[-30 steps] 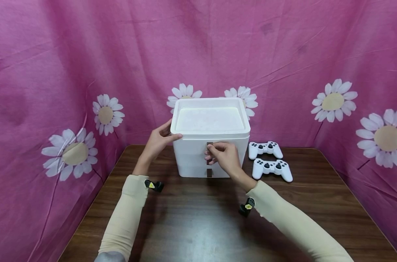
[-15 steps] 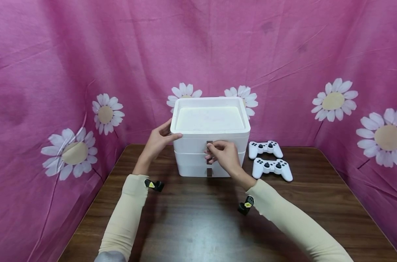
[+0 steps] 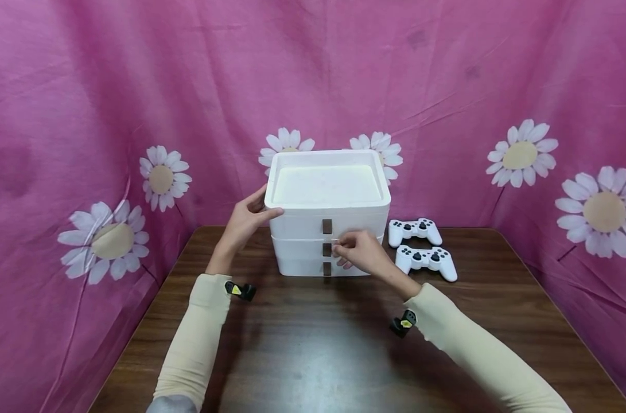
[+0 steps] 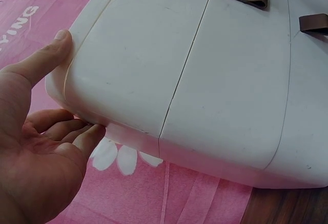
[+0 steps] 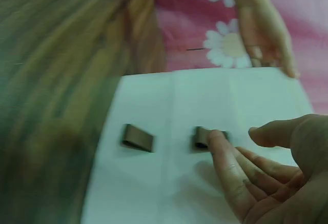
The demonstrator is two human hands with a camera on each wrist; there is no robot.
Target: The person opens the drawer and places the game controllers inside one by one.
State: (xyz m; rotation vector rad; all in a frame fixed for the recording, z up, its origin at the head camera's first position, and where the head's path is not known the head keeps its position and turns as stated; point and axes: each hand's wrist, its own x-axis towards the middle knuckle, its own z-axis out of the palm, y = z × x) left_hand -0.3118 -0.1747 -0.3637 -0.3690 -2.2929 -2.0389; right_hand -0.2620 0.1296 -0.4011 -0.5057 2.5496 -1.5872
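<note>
- White drawer unit (image 3: 313,221): stands upright on the dark wood-grain counter (image 3: 292,355), near the far edge and about midway between the far left and far right corners. Raised rim round a recessed top. Thin seams divide its front.
- Brown tabs: three, in a vertical row on the front: top tab (image 3: 327,226), middle tab (image 3: 326,249), bottom tab (image 3: 327,268).
- Left hand (image 3: 244,221): at the unit's upper left front corner. Thumb and fingers spread apart; thumb lies against the front near the rim, fingers touch the left side.
- Right hand (image 3: 361,250): before the unit's front, beside the middle tab. Thumb and index finger apart. Index fingertip overlaps the middle tab in the right wrist view; cannot tell whether it touches. That view is partly blurred.
- Game controllers: two, white, right of the unit. Rear controller (image 3: 415,232) lies by the counter's far edge; front controller (image 3: 427,261) just nearer the person.
- Sleeves: pale yellow, both arms; left sleeve (image 3: 191,338), right sleeve (image 3: 478,344).
- Backdrop: pink cloth (image 3: 313,69) with white daisies, beyond the counter's far edge and along its sides.
</note>
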